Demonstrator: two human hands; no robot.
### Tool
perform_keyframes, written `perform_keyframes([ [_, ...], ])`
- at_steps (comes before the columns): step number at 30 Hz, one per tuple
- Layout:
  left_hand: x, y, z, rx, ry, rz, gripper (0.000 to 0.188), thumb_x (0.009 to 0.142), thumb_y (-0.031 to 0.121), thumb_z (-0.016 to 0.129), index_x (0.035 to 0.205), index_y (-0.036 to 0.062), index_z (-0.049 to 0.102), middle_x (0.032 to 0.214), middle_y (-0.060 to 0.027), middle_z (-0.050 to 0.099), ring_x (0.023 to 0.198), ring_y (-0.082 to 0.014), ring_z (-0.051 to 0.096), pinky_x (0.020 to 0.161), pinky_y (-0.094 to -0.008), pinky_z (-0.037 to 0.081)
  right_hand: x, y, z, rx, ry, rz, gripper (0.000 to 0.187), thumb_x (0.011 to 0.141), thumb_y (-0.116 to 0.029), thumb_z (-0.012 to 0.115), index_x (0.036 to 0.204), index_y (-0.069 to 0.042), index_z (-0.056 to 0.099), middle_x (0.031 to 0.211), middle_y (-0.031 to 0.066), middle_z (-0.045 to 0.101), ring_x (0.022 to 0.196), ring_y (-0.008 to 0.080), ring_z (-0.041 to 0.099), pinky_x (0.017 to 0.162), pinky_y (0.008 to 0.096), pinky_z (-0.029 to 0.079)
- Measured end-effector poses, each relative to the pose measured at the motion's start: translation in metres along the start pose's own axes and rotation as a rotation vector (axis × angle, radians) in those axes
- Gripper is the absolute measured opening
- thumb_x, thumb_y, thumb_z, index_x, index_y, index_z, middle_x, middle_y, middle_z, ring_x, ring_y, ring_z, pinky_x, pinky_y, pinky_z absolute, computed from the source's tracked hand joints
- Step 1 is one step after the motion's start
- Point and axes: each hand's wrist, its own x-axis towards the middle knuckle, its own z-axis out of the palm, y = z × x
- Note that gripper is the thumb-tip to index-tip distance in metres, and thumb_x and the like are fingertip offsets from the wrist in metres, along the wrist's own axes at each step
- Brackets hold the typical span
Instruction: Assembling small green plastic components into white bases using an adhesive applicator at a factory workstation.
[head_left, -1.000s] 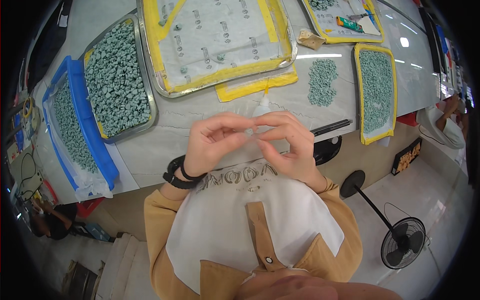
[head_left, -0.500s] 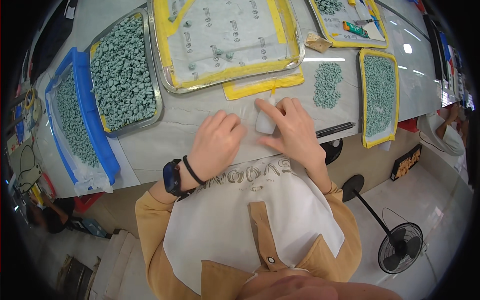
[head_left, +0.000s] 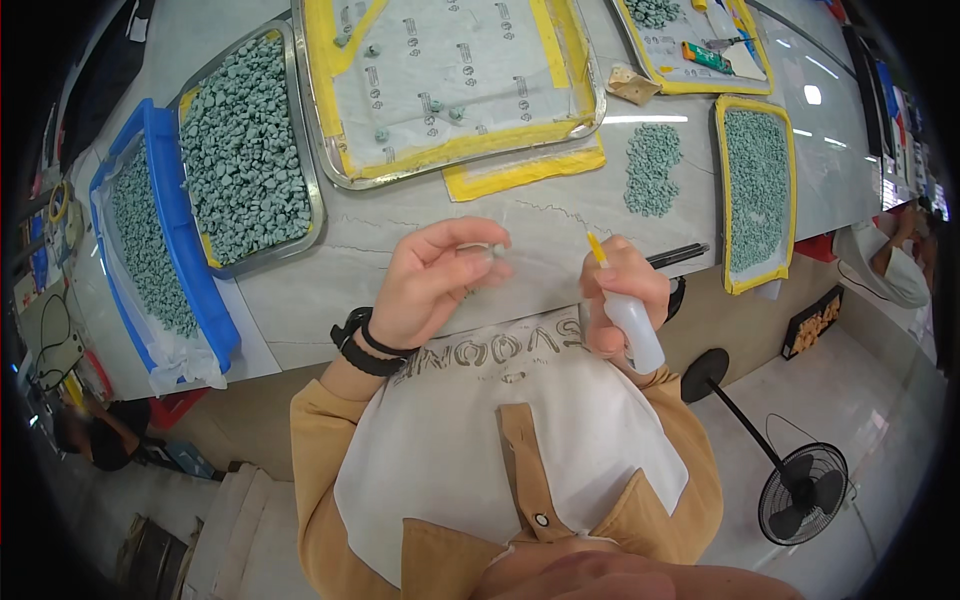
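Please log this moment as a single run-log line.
left hand: pinching small piece | right hand: gripping yellow-tipped white bottle | ahead: large paper-lined tray | table: loose green stones

"What did the squeeze bottle (head_left: pixel 635 338) look made of?"

"Smooth, whitish translucent plastic, with a yellow nozzle (head_left: pixel 597 249) that looked like plastic too."

"And the worktop (head_left: pixel 345 285)?"

"Glossy and stone-like, finely veined, with lamps mirrored in it."

"The large tray (head_left: pixel 308 80)?"

"Shiny metal at the rim, with a thin white liner (head_left: pixel 440 80); paper or film, I couldn't tell. The yellow tape (head_left: pixel 552 45) looked smooth."

"The blue tray (head_left: pixel 185 260)?"

"Smooth moulded plastic, with crinkled, filmy sheeting (head_left: pixel 188 372) at its near end."

"Those green stones (head_left: pixel 245 150)?"

"Rough, angular, mostly matt."

"The shirt (head_left: pixel 450 470)?"

"Matt cloth, brown and white."

"And the small piece (head_left: pixel 498 250) at the left hand's (head_left: pixel 430 275) fingertips?"

"Too small to judge its finish."
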Motion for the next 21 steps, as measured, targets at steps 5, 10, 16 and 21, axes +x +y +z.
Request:
perform_keyframes([
  [5,0.007,-0.011,0.004,-0.080,0.101,-0.038,0.024,0.089,-0.005,0.055,0.112,-0.0023,0.059,0.123,-0.0138,0.058,0.101,-0.0200,0.065,0.088,-0.0297,0.052,0.013,-0.005,0.010,0.020,-0.034,-0.010,0.052,0.089,-0.049,0.062,0.106,0.001,0.061,0.081,0.0118,0.067,0.064,0.0259,0.060,0.056,0.0331,0.050],
  [10,0.009,-0.024,0.001,0.304,0.055,0.337,0.025,0.084,-0.006,0.057,0.108,-0.0025,0.059,0.111,-0.0132,0.058,0.092,-0.0180,0.063,0.083,-0.0290,0.052,0.012,-0.008,0.011,0.036,-0.113,0.056,0.056,0.092,-0.053,0.054,0.100,0.001,0.063,0.083,0.0114,0.070,0.082,0.0319,0.069,0.063,0.0346,0.055],
  [16,0.008,-0.014,0.011,0.206,0.079,0.235,0.023,0.087,-0.001,0.057,0.110,-0.0041,0.059,0.106,-0.0131,0.059,0.092,-0.0185,0.062,0.081,-0.0303,0.051,0.016,-0.007,0.008,0.029,-0.149,0.027,0.057,0.094,-0.055,0.049,0.100,-0.001,0.064,0.083,0.0115,0.071,0.091,0.0337,0.069,0.065,0.0368,0.054],
  [21,0.005,-0.018,0.005,0.179,0.058,0.167,0.023,0.096,0.004,0.049,0.114,-0.0051,0.059,0.101,-0.0104,0.064,0.090,-0.0170,0.065,0.081,-0.0290,0.052,0.015,-0.007,0.007,-0.007,-0.155,0.053,0.057,0.093,-0.056,0.049,0.100,-0.002,0.065,0.085,0.0123,0.071,0.094,0.0336,0.068,0.066,0.0378,0.053],
])
